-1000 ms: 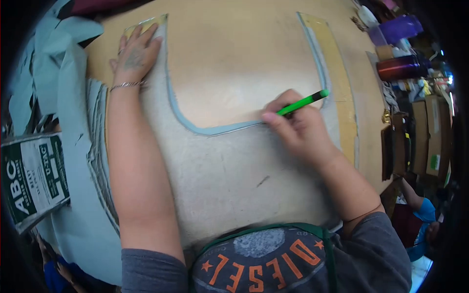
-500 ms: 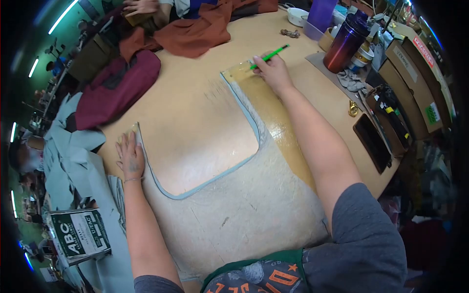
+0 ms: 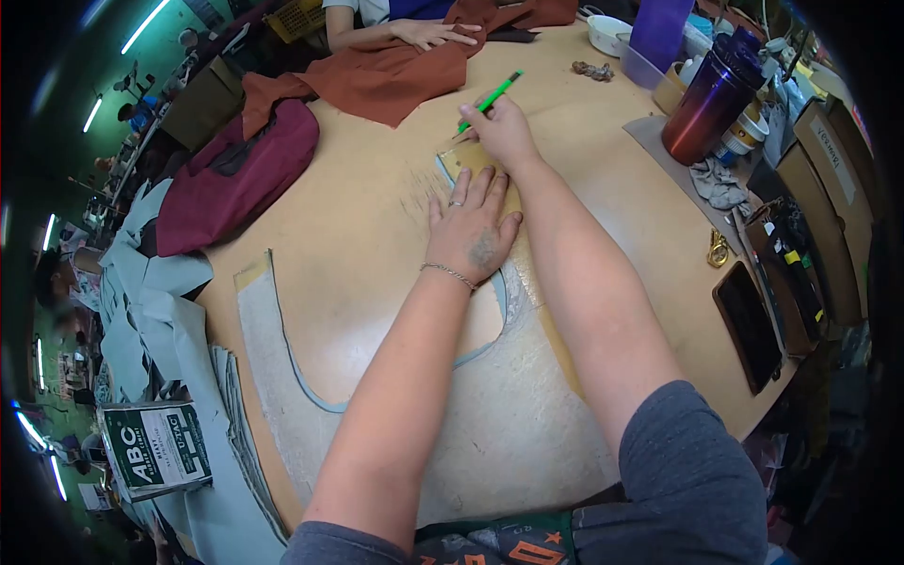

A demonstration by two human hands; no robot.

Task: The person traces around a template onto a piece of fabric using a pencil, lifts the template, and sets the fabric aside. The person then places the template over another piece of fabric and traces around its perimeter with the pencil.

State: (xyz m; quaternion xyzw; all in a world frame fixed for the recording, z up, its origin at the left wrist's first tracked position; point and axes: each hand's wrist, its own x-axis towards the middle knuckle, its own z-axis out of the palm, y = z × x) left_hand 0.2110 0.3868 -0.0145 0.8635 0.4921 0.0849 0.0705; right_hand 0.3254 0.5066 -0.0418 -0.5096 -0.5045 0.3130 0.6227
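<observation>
A large U-shaped pattern piece (image 3: 518, 443), whitish-grey with light blue edging along its inner curve, lies on the tan table. Its right arm has a yellowish strip. My left hand (image 3: 476, 231) presses flat on that right arm, fingers spread and pointing away from me. Just beyond it, my right hand (image 3: 507, 132) grips a green pen (image 3: 501, 90), its lower end near the top end of the pattern's right arm. Whether the tip touches the surface is hard to tell. Dark marks show on the table left of my left hand.
Rust-coloured cloth (image 3: 405, 80) lies at the far side under another person's hand (image 3: 435, 34). Maroon fabric (image 3: 250, 184) and pale blue-grey sheets (image 3: 174, 325) are at left, with an ABC-labelled can (image 3: 155, 447). A tumbler (image 3: 706, 104), a phone (image 3: 747, 325) and boxes line the right.
My left hand has moved from the pattern's left arm across to its right arm. My right hand has shifted slightly with the pen. The other person's hand now rests on the rust cloth.
</observation>
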